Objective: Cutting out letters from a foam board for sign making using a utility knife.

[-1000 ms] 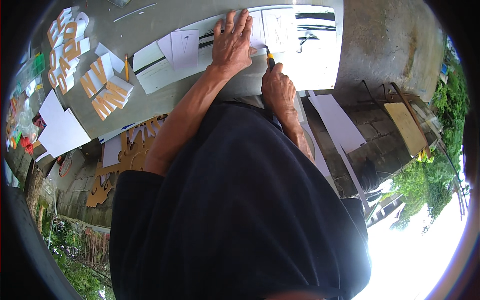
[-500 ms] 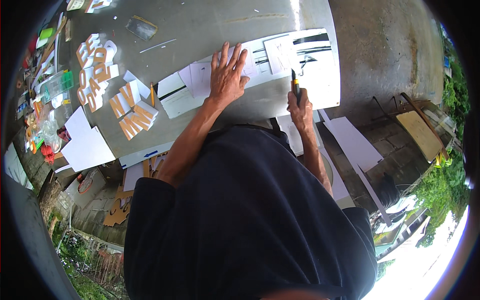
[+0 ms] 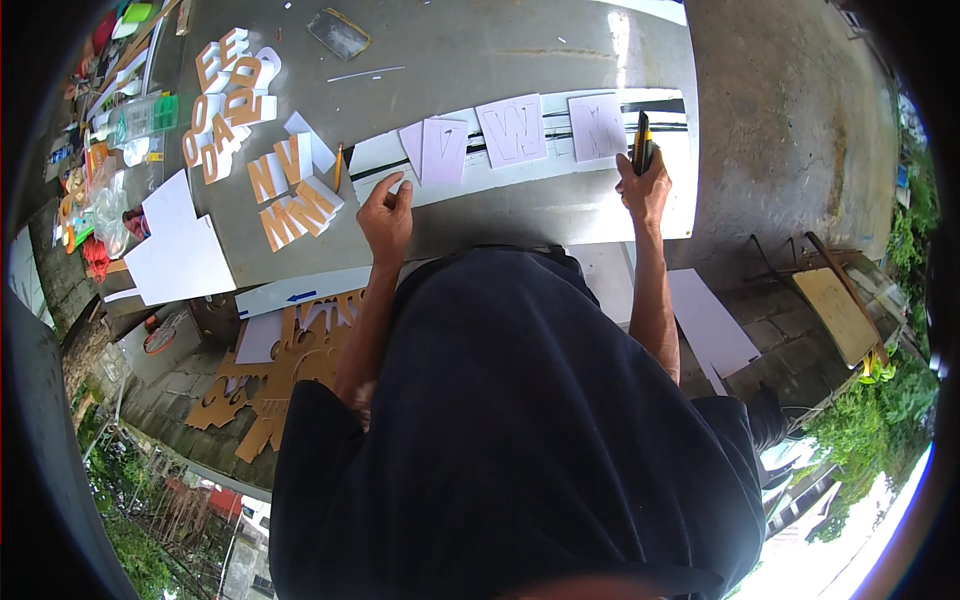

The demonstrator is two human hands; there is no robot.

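Letter outlines on cards, block letters, blue arrow on strip

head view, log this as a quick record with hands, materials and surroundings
left hand: loosely curled, appears empty, near the left end of the white board strip
right hand: holds a black-and-yellow utility knife
on strip: paper pieces with letter outlines
left of strip: yellow pencil, brown-faced block letters
surface: grey table

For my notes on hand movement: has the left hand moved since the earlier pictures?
Yes: against the pencil, the left hand has moved left and lower in the picture.
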